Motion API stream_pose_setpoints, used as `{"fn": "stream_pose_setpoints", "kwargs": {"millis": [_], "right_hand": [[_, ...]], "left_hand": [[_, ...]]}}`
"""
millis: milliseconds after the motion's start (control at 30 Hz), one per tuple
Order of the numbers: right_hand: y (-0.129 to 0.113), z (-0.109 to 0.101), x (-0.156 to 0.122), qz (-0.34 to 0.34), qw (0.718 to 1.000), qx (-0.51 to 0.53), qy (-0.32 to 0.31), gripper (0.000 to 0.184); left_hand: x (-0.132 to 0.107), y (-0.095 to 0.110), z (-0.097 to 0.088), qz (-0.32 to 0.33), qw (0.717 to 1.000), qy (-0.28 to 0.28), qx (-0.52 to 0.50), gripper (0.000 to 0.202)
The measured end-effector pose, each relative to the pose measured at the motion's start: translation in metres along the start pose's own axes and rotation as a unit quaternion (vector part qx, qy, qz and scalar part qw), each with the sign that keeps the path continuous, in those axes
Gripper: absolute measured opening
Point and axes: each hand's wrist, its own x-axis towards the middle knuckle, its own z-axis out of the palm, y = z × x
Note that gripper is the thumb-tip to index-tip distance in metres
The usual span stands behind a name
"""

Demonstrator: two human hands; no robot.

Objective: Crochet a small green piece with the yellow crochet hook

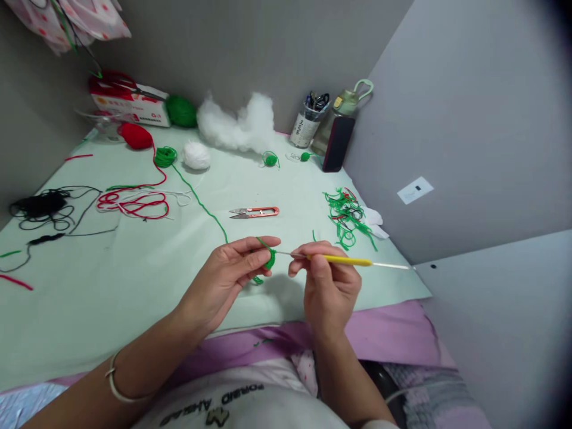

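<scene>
My left hand (239, 265) pinches a small green crochet piece (270, 258) between thumb and fingers, above the near part of the table. A strand of green yarn (201, 202) runs from that hand back to a small green yarn ball (165, 157). My right hand (328, 280) grips a crochet hook (348, 260) by its yellow handle, pen-like. The hook's thin metal shaft points left, and its tip meets the green piece; whether it passes through a stitch I cannot tell. Beyond both hands lie orange-handled thread snips (254, 212).
At the back stand a red-and-white box (152, 110), white stuffing (236, 125), a pen cup (305, 128), a bottle (346, 102) and an upright phone (338, 144). Yarn scraps (348, 217) lie right; black yarn (42, 205) and red yarn (136, 136) lie left. Grey walls border the table.
</scene>
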Motion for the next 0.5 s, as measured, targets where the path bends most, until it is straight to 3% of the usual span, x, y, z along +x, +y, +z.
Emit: {"fn": "stream_pose_setpoints", "kwargs": {"millis": [133,333,500], "right_hand": [[-0.0005,0.0003,0.0035,0.063,0.996,0.065,-0.021,0.013],[-0.0008,0.0017,0.001,-0.016,0.994,-0.058,-0.087,0.017],[-0.0023,0.0007,0.0037,-0.004,0.99,-0.064,-0.124,0.018]], "left_hand": [[-0.0024,-0.0026,0.0023,0.041,0.998,-0.001,0.039,0.016],[0.0012,-0.0093,0.0058,0.079,0.994,-0.016,0.07,0.041],[0.0007,-0.005,0.0021,0.094,0.991,0.012,0.096,0.041]]}}
